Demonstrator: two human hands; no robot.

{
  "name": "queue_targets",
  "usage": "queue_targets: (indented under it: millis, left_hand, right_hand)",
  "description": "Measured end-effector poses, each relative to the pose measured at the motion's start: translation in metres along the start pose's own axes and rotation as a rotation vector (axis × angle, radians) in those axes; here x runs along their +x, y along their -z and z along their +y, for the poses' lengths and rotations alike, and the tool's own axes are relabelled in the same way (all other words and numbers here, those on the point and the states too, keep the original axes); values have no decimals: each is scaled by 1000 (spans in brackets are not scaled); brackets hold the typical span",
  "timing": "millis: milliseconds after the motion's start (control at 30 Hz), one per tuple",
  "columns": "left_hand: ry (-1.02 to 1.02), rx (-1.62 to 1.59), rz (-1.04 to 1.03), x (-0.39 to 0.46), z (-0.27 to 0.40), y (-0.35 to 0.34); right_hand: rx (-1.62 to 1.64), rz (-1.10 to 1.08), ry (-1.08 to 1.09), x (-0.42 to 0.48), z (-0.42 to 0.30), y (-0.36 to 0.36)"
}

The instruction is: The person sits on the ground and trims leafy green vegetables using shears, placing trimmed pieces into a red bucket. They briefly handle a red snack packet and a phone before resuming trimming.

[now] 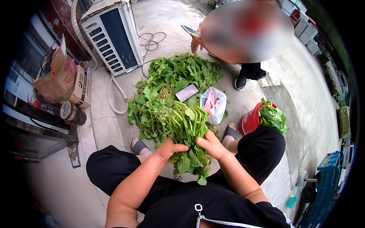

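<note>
Between my knees, my left hand (pixel 168 150) and my right hand (pixel 211 144) hold one bunch of leafy greens (pixel 188 128) from its two sides. The bunch's pale stems point away from me and its leaves hang towards my lap. Part of an orange loop shows among the leaves beside my right hand; what it belongs to is hidden. Beyond the bunch, a large heap of leafy greens (pixel 182 68) lies on the concrete floor. A phone (pixel 187 93) rests on the heap, and a white plastic bag (pixel 219 105) with something pink and red inside stands at its right.
A red bucket (pixel 248 119) of greens stands beyond my right knee. Another person (pixel 196 45) is beyond the heap, a hand hanging above its edge and a phone near it. An air-conditioner outdoor unit (pixel 114 40), hose (pixel 110 99), cardboard boxes (pixel 82 88) and jar (pixel 73 112) are at left.
</note>
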State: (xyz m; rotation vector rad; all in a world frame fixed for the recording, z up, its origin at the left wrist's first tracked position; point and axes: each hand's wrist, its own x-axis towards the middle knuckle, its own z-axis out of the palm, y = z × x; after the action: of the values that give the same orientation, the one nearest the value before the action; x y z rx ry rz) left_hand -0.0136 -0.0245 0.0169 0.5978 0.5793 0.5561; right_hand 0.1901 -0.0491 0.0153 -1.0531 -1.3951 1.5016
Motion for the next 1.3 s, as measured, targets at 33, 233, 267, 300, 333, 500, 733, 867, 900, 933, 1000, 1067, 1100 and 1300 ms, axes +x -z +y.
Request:
queue_targets:
  millis: [33, 233, 267, 300, 333, 500, 733, 867, 900, 933, 1000, 1067, 1100, 1300]
  left_hand:
    - [-20, 1, 0, 0, 1, 1]
    - [-109, 32, 37, -1, 7, 1]
    - [-121, 33, 29, -2, 7, 1]
    - [-132, 35, 19, -2, 8, 0]
    - [-144, 37, 8, -2, 8, -1]
    - [-134, -33, -48, -6, 6, -11]
    - [-172, 70, 49, -10, 13, -15]
    - [-202, 123, 1, -9, 18, -17]
    - [-215, 133, -19, -8, 18, -16]
    - [-228, 140, -37, -7, 17, -15]
    - [-205, 164, -57, -7, 18, -14]
    - [-216, 167, -81, -5, 16, -10]
    - [-223, 169, -92, -4, 15, -9]
    - [-202, 157, -74, -2, 27, -13]
  right_hand:
    - [77, 36, -3, -1, 3, 1]
    - [-3, 243, 194, -4, -33, -14]
    - [-96, 257, 238, -4, -37, -18]
    - [-251, 242, 273, -7, -42, -20]
    - [-423, 236, 270, -8, -42, -20]
    - [-703, 196, 164, -14, -46, -26]
    - [-993, 253, 97, -17, -94, 0]
    - [-731, 374, 348, -7, -115, 10]
    - [-761, 346, 361, -1, -122, 7]
    - [-790, 315, 372, 2, -133, 1]
    - [-903, 266, 444, 12, -141, -4]
    - [-945, 185, 435, 19, -136, 4]
    - [-966, 143, 431, 23, -133, 7]
    - [-601, 269, 291, 40, -122, 37]
